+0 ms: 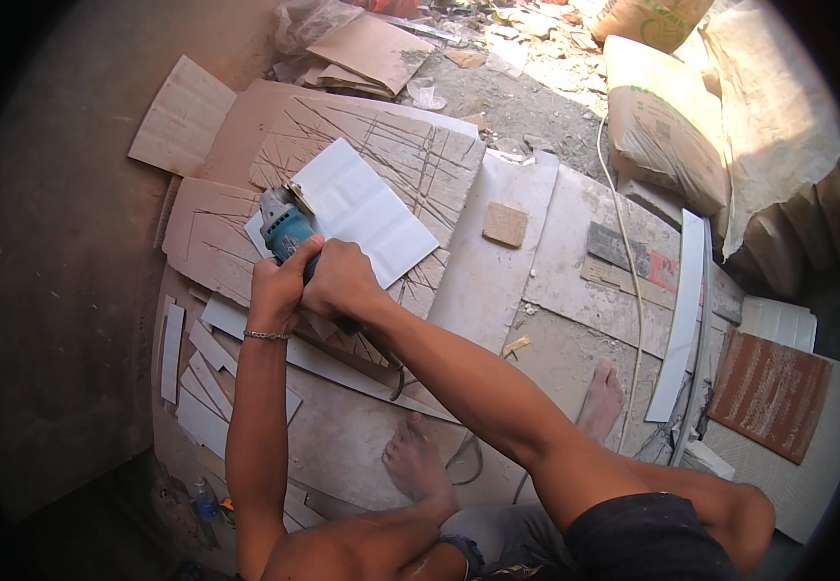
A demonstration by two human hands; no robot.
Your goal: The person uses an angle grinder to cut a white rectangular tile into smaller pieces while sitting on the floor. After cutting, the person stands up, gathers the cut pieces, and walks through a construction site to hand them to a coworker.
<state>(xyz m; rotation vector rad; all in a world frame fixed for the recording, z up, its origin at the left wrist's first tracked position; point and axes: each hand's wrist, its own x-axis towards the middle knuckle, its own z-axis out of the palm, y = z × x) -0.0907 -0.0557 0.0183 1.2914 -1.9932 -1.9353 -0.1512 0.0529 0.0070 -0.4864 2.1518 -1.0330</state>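
My left hand (277, 290) and my right hand (341, 281) are both closed around the body of a teal angle grinder (286, 229). Its grey head and guarded disc lie over the left part of a glossy white tile (362, 208). Whether the disc touches the tile, I cannot tell. Beneath the tile is a pale board (212, 228) scored with many dark crossing cut lines. The grinder's rear end and dark cord (399, 382) run down past my right wrist.
White tile strips (205, 402) lie at the near left; a long strip (680, 320) is at the right. A small brown square (505, 225) rests beyond my right arm. A pale cable (623, 232) crosses the floor beside full sacks (667, 121). My bare feet (418, 455) are close by.
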